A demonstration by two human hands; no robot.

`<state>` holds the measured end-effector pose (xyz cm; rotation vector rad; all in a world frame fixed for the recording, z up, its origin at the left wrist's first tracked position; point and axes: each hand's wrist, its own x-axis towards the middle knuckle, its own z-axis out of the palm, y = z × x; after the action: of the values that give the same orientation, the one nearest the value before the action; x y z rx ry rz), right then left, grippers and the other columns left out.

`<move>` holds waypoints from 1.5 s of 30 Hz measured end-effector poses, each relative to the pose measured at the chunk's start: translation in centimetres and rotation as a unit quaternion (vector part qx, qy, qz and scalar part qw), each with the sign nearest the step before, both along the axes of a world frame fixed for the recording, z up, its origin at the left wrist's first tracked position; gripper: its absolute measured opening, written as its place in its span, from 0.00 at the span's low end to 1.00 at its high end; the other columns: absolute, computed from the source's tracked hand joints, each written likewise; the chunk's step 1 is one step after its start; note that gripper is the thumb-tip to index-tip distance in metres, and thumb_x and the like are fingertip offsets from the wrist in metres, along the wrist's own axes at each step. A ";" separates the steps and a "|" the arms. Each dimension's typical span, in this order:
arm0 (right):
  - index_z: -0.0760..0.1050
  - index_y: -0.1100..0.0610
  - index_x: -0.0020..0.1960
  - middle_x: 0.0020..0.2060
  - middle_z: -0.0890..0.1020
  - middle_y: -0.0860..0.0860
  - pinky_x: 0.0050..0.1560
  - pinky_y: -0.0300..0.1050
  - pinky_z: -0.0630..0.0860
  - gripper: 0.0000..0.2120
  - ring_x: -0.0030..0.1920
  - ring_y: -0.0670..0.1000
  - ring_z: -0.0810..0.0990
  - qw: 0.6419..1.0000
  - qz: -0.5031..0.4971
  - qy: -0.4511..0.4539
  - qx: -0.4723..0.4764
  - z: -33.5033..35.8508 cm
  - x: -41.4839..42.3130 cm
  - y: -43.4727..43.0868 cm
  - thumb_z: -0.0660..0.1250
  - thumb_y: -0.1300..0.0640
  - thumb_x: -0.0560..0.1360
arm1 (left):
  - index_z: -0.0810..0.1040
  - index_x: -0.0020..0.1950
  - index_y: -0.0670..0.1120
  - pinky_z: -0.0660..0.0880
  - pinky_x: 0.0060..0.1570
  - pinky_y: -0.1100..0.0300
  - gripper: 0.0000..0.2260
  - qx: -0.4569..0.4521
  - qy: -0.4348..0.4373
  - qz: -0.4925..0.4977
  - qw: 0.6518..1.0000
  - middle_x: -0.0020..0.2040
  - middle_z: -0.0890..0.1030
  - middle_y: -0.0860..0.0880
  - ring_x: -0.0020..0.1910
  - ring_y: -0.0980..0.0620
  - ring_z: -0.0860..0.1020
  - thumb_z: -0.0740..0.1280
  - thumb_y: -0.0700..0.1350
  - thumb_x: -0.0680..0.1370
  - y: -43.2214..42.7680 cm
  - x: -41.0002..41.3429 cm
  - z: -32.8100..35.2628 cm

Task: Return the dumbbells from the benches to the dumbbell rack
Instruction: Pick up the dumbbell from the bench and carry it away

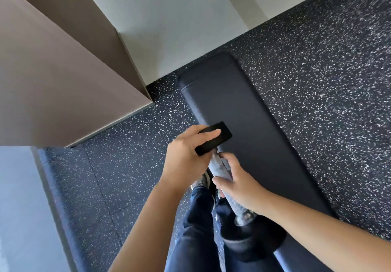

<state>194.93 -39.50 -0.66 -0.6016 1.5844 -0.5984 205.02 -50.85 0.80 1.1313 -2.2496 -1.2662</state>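
- Dumbbell (220, 169): lifted, held at an angle over the near-left edge of the table (243, 106). Not resting on the pad, as far as view shows.
- Left hand (186, 155): clamped around the far head, fingers (211, 133) wrapped over its black end.
- Right hand (239, 178): closed on the knurled grey handle, thumb side toward the far head.
- Near head (251, 237): dark, blurred, hanging in front of the person's jeans (196, 225).
- Table top otherwise bare in view; speckled floor (317, 70) around it.
- Rack: not in frame.
- Progress, est.: pick-up done for this dumbbell; carry and racking still left. Count of others remaining can't be told.
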 end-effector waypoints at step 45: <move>0.65 0.37 0.58 0.50 0.75 0.54 0.43 0.54 0.79 0.27 0.33 0.55 0.80 0.823 -0.538 0.121 -0.136 30.0 9.7 18.6 0.62 0.68 0.73 | 0.80 0.48 0.55 0.71 0.55 0.67 0.18 0.109 0.156 -0.568 0.801 0.51 0.78 0.58 0.51 0.64 0.76 0.74 0.35 0.66 16.8 -10.0 29.2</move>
<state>204.64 -20.91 29.29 0.1062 2.0346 -1.6628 195.01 -34.03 30.01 -0.5874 -2.5296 -1.9186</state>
